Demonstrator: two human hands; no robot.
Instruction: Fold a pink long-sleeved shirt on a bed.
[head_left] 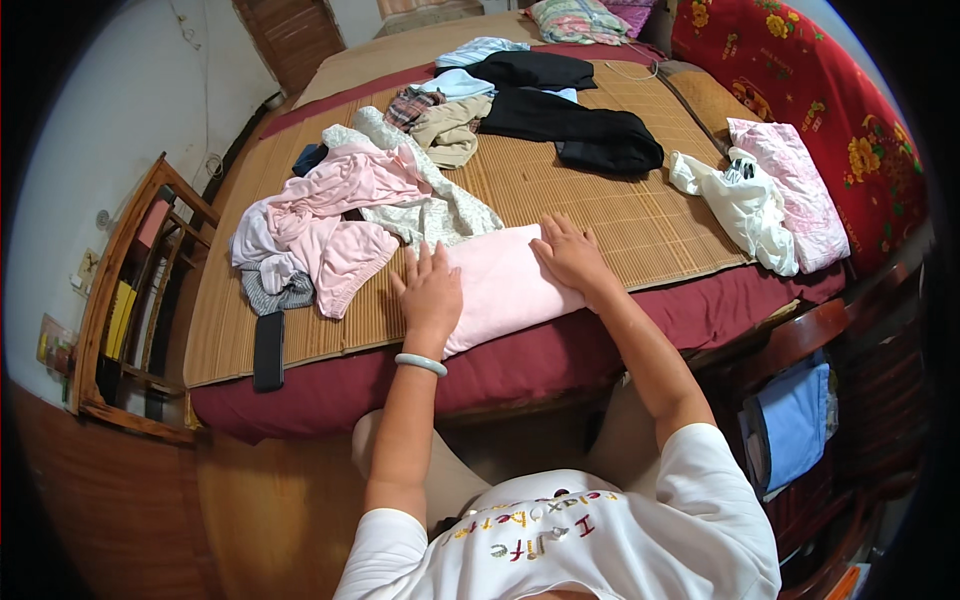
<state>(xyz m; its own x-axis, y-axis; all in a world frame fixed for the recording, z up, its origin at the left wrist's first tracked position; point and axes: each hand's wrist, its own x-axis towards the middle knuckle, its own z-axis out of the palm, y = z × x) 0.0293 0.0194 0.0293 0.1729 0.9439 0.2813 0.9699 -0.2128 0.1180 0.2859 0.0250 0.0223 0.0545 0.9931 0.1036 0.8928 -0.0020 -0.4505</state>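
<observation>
— Where are the hands?
— The left hand [430,290] and right hand [570,255] both press flat, fingers spread, on a folded pink garment [500,285].
— What's nearby?
— A pink clothes pile [335,215] beyond the left hand; a black phone [268,350] left of it.

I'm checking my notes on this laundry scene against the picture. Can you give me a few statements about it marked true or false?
1. Both hands lie flat on a folded pink cloth. True: left hand, right hand.
2. The left wrist is bare. False: it wears a pale bracelet.
3. A dark phone lies on the bamboo mat to the person's left. True.
4. The black clothes lie under the hands. False: they lie farther up the bed.
5. The white plastic bag is left of the hands. False: it lies to the right, beside a pink pillow.
</observation>
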